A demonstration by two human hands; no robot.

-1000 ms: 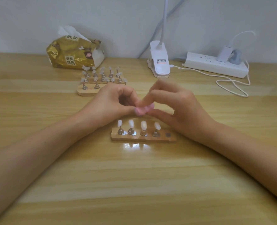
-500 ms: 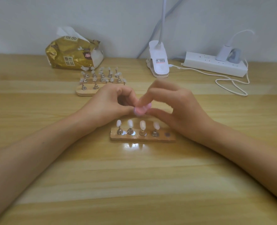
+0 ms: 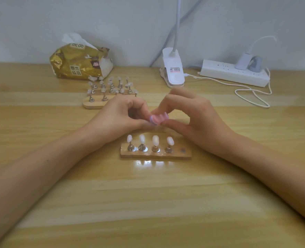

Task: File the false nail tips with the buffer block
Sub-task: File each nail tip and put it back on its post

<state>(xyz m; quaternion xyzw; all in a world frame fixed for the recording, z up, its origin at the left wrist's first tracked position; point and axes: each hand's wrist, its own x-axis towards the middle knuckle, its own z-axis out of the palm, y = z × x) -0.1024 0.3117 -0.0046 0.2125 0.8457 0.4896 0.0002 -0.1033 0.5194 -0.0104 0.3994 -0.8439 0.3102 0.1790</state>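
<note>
My right hand [image 3: 193,120] pinches a small pink buffer block [image 3: 159,119] between thumb and fingers, just above the table. My left hand [image 3: 120,115] meets it from the left, fingers curled and pinching something small against the block; that thing is hidden by the fingers. In front of both hands lies a wooden stand [image 3: 182,154] with several white false nail tips [image 3: 155,140] upright on metal pegs; its rightmost magnet spot is bare.
A second wooden stand [image 3: 92,104] with several nail tips sits behind my left hand. Further back are a gold tissue pack [image 3: 80,63], a white clip lamp base [image 3: 173,72], and a power strip [image 3: 234,73] with a looping white cable [image 3: 252,97].
The pink block shows motion blur now and has shifted slightly between my fingers. Both hands stay in the same place.
</note>
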